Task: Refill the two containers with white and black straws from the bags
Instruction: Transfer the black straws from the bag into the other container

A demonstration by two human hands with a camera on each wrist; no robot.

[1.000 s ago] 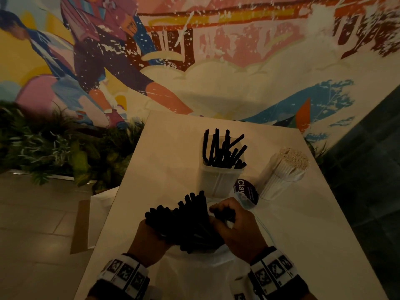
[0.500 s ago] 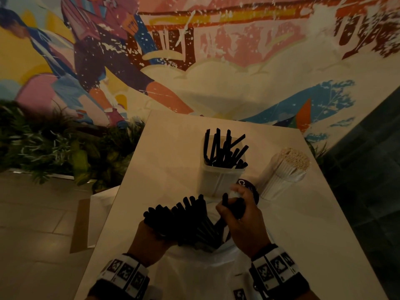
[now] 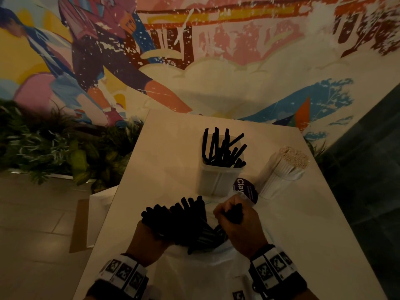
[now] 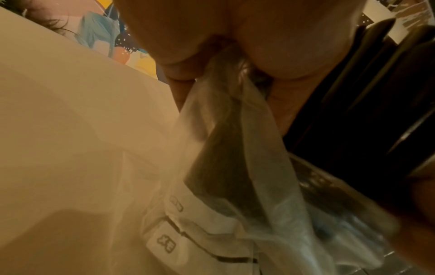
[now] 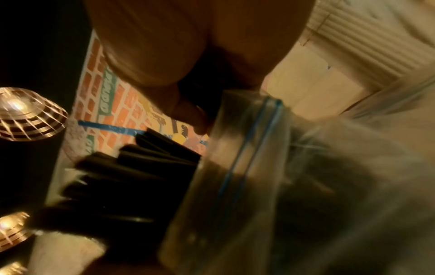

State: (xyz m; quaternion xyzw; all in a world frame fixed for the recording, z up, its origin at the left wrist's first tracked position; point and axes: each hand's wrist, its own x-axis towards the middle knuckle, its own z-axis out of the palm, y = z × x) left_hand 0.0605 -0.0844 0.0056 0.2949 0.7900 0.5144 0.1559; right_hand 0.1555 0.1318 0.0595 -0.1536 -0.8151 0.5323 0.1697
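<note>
A clear zip bag (image 3: 194, 271) full of black straws (image 3: 179, 219) lies on the white table (image 3: 164, 161) in front of me. My left hand (image 3: 149, 237) grips the bag's left edge (image 4: 223, 115) beside the fanned straws. My right hand (image 3: 236, 219) is curled round a small bunch of black straws (image 3: 234, 214) lifted from the bag mouth. Behind stands a clear container (image 3: 218, 178) partly filled with black straws (image 3: 223, 150). To its right a second container (image 3: 279, 180) is packed with white straws (image 3: 292, 159).
A purple round label (image 3: 245, 189) lies between the two containers. Green plants (image 3: 54, 148) line the floor to the left under a painted wall. The table's left edge drops to a tiled floor; a dark wall is at the right.
My right hand has closed round a few black straws and drawn them up and right from the bundle. The left hand stays on the bag.
</note>
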